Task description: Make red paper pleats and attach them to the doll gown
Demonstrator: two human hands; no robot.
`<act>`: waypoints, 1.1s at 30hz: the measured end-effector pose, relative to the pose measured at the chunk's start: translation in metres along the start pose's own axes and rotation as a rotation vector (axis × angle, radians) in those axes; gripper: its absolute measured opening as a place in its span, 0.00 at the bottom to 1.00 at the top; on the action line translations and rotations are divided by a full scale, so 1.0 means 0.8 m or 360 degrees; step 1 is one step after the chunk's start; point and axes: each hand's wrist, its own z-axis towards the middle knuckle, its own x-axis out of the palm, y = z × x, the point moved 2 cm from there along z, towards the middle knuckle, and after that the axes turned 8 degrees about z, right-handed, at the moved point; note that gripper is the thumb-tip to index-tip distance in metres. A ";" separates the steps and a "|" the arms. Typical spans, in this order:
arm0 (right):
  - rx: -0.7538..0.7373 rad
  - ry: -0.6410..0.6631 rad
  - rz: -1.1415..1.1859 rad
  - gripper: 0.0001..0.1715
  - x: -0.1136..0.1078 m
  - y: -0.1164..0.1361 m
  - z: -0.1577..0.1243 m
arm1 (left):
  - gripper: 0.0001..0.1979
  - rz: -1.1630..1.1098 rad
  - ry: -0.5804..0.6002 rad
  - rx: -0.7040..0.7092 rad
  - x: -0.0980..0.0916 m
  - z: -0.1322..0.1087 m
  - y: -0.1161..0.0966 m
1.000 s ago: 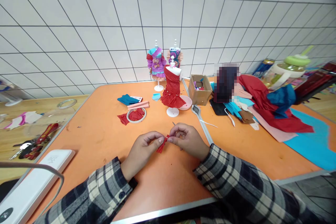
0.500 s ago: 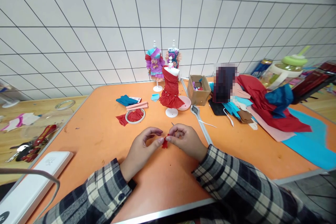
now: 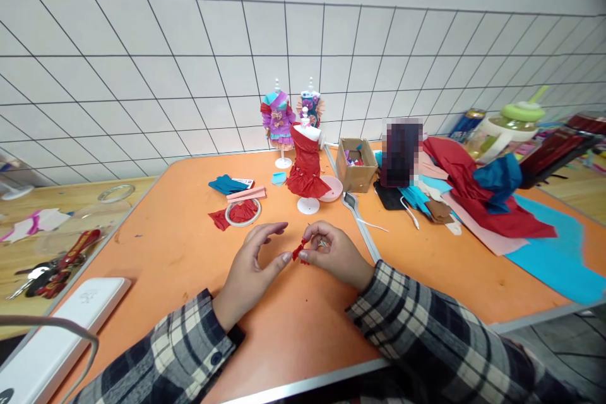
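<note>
A small red crepe-paper piece [image 3: 299, 250], gathered in the middle like a bow, is pinched between the thumb and finger of my right hand [image 3: 334, 252]. A pale, thin object, partly hidden, shows inside that hand's curled fingers. My left hand [image 3: 255, 259] is open, fingers spread above, its thumb tip at the left end of the red piece. Beyond my hands stands a small white mannequin [image 3: 307, 133] in a one-shoulder red paper dress [image 3: 305, 164]. To its left lie a roll of tape [image 3: 228, 213] over red paper scraps [image 3: 218, 219], and folded blue paper [image 3: 230, 184].
Two more dressed mannequins [image 3: 278, 117] stand behind. A small cardboard box [image 3: 357, 173], a pink dish [image 3: 334, 188] and piled coloured paper [image 3: 497, 208] are to the right. A white power bank [image 3: 71, 322] with a cable lies at the left edge.
My left fingers have spread and drawn slightly away from the red piece. It now tilts up to the right in my right pinch, showing its bow shape.
</note>
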 end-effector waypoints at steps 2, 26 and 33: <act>0.0000 0.0084 0.0086 0.19 0.001 0.001 0.000 | 0.15 0.0025 0.0227 0.0003 0.005 0.001 0.002; 0.0291 0.0370 0.0238 0.26 -0.014 -0.001 0.002 | 0.12 -0.0580 0.0414 -0.0417 0.008 0.002 0.016; 0.0266 0.0307 0.0314 0.26 -0.010 0.002 0.001 | 0.13 -0.0880 0.0505 -0.0502 0.015 -0.001 0.021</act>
